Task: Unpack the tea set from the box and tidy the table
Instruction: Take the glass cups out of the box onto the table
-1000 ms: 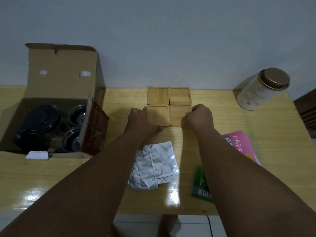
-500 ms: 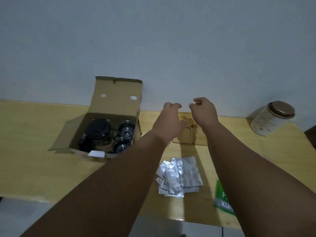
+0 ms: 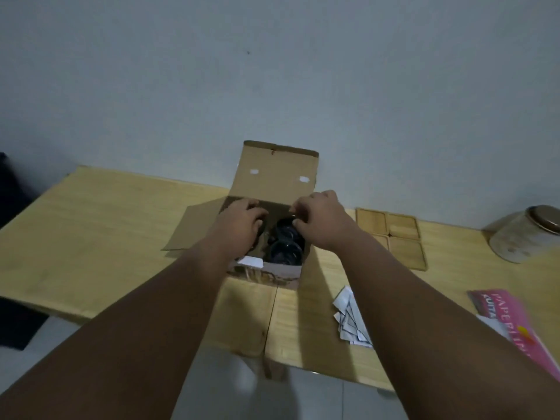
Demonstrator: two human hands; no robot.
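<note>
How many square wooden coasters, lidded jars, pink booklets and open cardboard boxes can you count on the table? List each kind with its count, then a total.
Square light-wood coasters: 4
Round pale jar with a brown lid: 1
Pink printed booklet: 1
Open brown cardboard box: 1
Total: 7

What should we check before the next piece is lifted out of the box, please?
1. Box lid open and standing upright behind the hands: ok.
2. Left hand hold on something inside the box: cannot tell, fingertips hidden.
3. Right hand hold on the far cup: cannot tell, fingers curl near its rim.
4. Four wooden trays lying in a square right of the box, nothing on them: ok.
5. Foil packets tidied: not ok, a loose heap near the front edge of the table.
</note>
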